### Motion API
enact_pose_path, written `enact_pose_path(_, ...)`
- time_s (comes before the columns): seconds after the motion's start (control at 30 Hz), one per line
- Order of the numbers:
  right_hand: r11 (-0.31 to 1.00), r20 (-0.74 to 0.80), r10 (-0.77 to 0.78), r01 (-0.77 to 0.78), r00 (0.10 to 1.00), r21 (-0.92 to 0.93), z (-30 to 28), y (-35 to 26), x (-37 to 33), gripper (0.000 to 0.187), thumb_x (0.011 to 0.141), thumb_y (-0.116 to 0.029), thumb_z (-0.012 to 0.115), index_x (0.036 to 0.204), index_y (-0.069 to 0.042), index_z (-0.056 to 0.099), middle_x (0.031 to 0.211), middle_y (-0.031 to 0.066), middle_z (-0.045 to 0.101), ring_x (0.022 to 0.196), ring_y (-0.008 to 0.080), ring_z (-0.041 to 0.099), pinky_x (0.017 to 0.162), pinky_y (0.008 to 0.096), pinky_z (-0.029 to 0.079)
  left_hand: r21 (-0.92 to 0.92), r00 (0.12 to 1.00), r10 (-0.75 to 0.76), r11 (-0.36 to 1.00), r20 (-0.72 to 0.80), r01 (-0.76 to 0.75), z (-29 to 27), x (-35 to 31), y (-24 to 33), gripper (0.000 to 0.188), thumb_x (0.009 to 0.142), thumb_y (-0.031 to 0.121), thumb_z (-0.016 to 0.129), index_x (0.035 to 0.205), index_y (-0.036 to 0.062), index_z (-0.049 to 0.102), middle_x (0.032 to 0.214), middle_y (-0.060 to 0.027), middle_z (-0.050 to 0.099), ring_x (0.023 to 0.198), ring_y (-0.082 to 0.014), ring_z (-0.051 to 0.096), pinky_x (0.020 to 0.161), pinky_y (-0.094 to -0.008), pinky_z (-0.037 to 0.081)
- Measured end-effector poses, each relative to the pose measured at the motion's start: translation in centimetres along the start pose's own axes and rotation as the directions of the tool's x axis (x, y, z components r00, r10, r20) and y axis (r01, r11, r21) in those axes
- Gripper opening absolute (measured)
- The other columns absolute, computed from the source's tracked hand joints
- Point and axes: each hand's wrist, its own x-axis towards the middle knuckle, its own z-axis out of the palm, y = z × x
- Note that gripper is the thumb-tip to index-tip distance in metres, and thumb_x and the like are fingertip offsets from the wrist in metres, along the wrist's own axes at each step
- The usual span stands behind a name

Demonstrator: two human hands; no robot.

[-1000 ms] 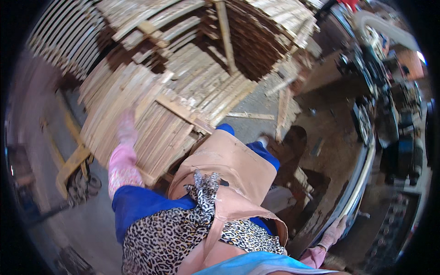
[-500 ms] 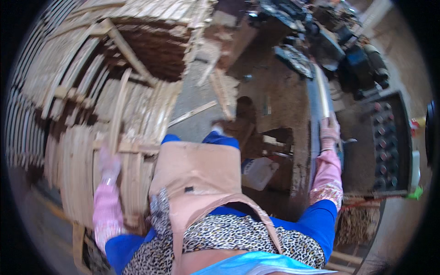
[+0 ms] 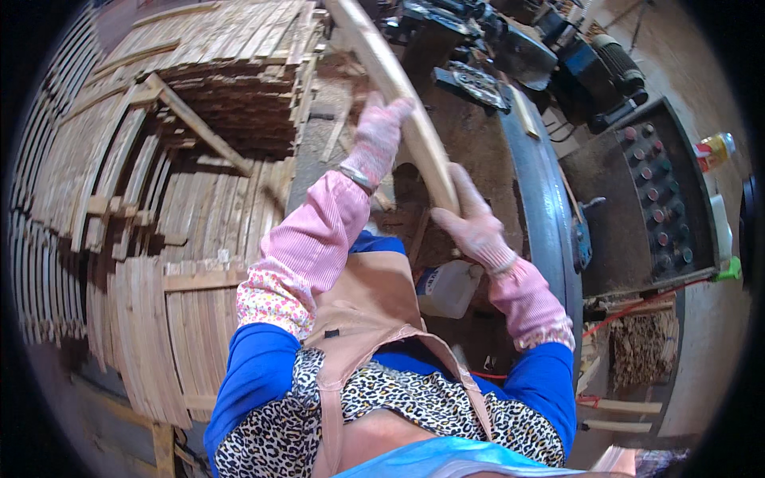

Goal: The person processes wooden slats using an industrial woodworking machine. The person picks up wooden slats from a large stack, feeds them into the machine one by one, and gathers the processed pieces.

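Note:
A long pale wooden slat (image 3: 410,119) slants across in front of me, its far end running out past the top edge. My left hand (image 3: 378,135), in a pinkish knit glove, holds it from the left side partway along. At the near end, my right hand (image 3: 476,225) grips the wood between thumb and fingers. Both hands are raised over the gap between the lumber stack and the machine's steel bed (image 3: 538,199). Another short slat (image 3: 523,113) lies on that bed, toward the far machinery.
Stacked wooden slats (image 3: 147,334) fill the left side, with a loose strip (image 3: 199,123) leaning across them. A control panel (image 3: 653,191) with several buttons stands right, a bottle of yellow liquid (image 3: 715,150) beyond it. Below sits a white plastic jug (image 3: 450,288); motors (image 3: 617,68) stand far right.
My left hand has moved from the stack on the left to the middle. My right hand has come inward off the machine bed. Both now hold one slat together.

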Motion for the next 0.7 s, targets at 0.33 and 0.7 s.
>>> enact_pose_path(0.33,0.607,-0.527,0.352,-0.617,0.773,-0.5,-12.8,8.5,-21.0,0.077,0.087,-0.022,0.07,0.155,-0.009,0.035,0.143,0.0197,0.051,0.131,0.0344,0.049,0.11,0.041,0.038,0.174,0.961,-0.246,0.948,-0.125,0.266,-22.9,-7.6,-14.5,0.052,0.095,0.02,0.06,0.143,0.001,0.052,0.086,0.0013,0.06,0.068,-0.0078,0.05,0.062,-0.0236,0.042)
enact_pose_path(0.7,0.273,-0.654,-0.314,-0.594,0.688,-0.756,-18.3,17.6,7.6,0.052,0.094,-0.043,0.06,0.134,-0.012,0.049,0.096,0.0205,0.069,0.086,0.0461,0.067,0.075,0.0529,0.055,0.547,0.767,-0.059,0.666,-0.638,0.507,-38.1,-17.5,-11.1,0.054,0.093,0.024,0.065,0.139,-0.0014,0.055,0.13,-0.0146,0.065,0.114,-0.0216,0.061,0.098,-0.0332,0.048)
